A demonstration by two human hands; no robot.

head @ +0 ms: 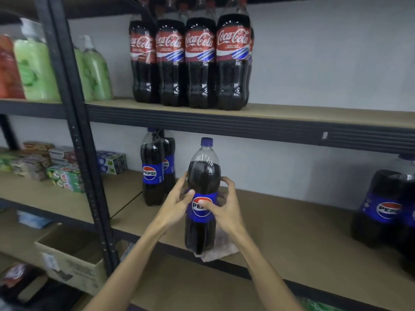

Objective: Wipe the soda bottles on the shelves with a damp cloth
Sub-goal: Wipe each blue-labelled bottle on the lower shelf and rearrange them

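Both hands grasp one Pepsi bottle [203,173] at the front edge of the middle shelf [292,232]. The left hand [176,204] curls around its left side, and the right hand [225,206] curls around its right side with the thumb on the blue label. The bottle is upright, with a blue cap on top. A pale cloth [222,249] lies on the shelf edge at the bottle's base; I cannot tell if the bottle touches it. Two more Pepsi bottles [155,173] stand behind to the left, others [386,209] stand far right. Coca-Cola bottles [197,63] stand together on the upper shelf [314,113].
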